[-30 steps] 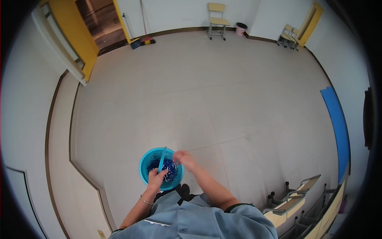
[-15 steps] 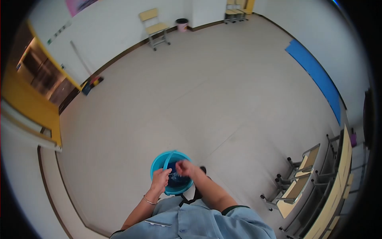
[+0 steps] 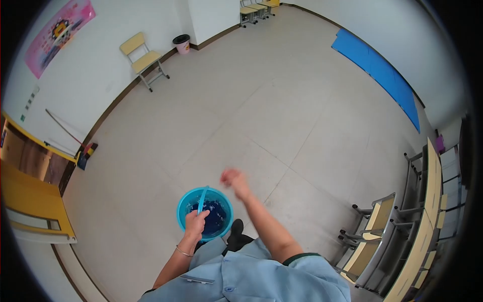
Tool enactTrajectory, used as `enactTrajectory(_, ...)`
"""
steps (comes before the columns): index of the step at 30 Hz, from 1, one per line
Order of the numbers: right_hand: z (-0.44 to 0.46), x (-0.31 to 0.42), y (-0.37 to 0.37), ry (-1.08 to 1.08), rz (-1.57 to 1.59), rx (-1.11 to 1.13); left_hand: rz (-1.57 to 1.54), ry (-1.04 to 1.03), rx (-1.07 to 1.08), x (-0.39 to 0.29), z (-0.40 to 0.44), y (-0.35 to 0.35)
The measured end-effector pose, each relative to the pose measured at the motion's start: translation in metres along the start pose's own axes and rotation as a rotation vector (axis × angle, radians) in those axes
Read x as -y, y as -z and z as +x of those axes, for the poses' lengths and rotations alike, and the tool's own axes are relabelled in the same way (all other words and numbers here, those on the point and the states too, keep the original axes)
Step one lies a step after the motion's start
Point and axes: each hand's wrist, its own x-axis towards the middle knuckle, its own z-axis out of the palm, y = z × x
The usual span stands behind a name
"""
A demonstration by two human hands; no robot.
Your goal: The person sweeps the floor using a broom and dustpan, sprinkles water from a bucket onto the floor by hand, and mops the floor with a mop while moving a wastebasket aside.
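Bucket (image 3: pixel 181 222), blue: at the near edge of the floor (image 3: pixel 251 128), left of centre, just ahead of the wearer's shoes (image 3: pixel 235 231). Base hidden; cannot tell if it touches ground. Inside, dark blue contents (image 3: pixel 216 217) with pale flecks; water or cloth, cannot tell.

Left hand (image 3: pixel 195 222) clamped round the handle (image 3: pixel 202 198), which stands up across the bucket's mouth. Right hand (image 3: pixel 234 180) blurred, beyond the bucket's far right rim and apart from it; fingers look curled, but whether they hold anything, cannot tell.

Handling, my judgement: keep the left fist firm and the bucket level so nothing slops; swing the right arm clear of the rim.

Further out: broom (image 3: pixel 90 149) at the floor's left edge, chair (image 3: pixel 146 61) and bin (image 3: pixel 182 47) along the far left edge, blue mat (image 3: pixel 375 70) along the right.
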Motion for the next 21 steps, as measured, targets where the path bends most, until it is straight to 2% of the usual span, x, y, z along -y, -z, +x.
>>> enactTrajectory(1,0.000,-0.035,-0.004,-0.207,-0.210,0.079,0.037,0.004,0.034,-0.016,0.010,-0.014)
enactTrajectory(2,-0.009,-0.028,-0.012,-0.423,-0.301,0.074,0.071,-0.020,0.071,-0.033,0.020,-0.031)
enactTrajectory(4,0.012,-0.078,0.003,-0.333,-0.595,-0.021,0.143,-0.059,0.153,-0.065,0.038,-0.071)
enactTrajectory(7,0.066,-0.070,0.052,-0.535,-0.861,-0.131,0.251,-0.189,0.261,-0.103,0.074,-0.129)
enactTrajectory(8,0.093,-0.098,0.082,-0.584,-0.819,-0.153,0.276,-0.235,0.305,-0.115,0.089,-0.146)
enactTrajectory(10,0.120,-0.097,0.123,-0.518,-0.779,-0.287,0.304,-0.207,0.390,-0.147,0.116,-0.181)
enactTrajectory(13,0.159,-0.061,0.181,-0.825,0.297,-0.077,0.366,-0.191,0.476,-0.190,0.165,-0.244)
enactTrajectory(14,0.168,-0.019,0.184,-0.764,0.449,-0.249,0.362,-0.139,0.503,-0.199,0.188,-0.264)
enactTrajectory(16,0.193,0.025,0.239,-0.697,0.767,-0.238,0.380,-0.033,0.543,-0.222,0.227,-0.303)
enactTrajectory(17,0.198,0.063,0.269,-0.677,0.821,-0.248,0.350,-0.014,0.548,-0.233,0.233,-0.328)
enactTrajectory(18,0.206,0.070,0.312,-0.566,0.790,-0.297,0.370,-0.003,0.570,-0.243,0.245,-0.351)
enactTrajectory(19,0.210,0.100,0.355,-0.465,0.661,-0.510,0.394,0.010,0.590,-0.249,0.260,-0.373)
enactTrajectory(20,0.216,0.090,0.446,-0.232,0.595,-0.634,0.414,0.021,0.609,-0.256,0.272,-0.395)
enactTrajectory(21,0.212,0.167,0.473,0.279,0.590,-0.849,0.429,0.026,0.627,-0.264,0.284,-0.415)
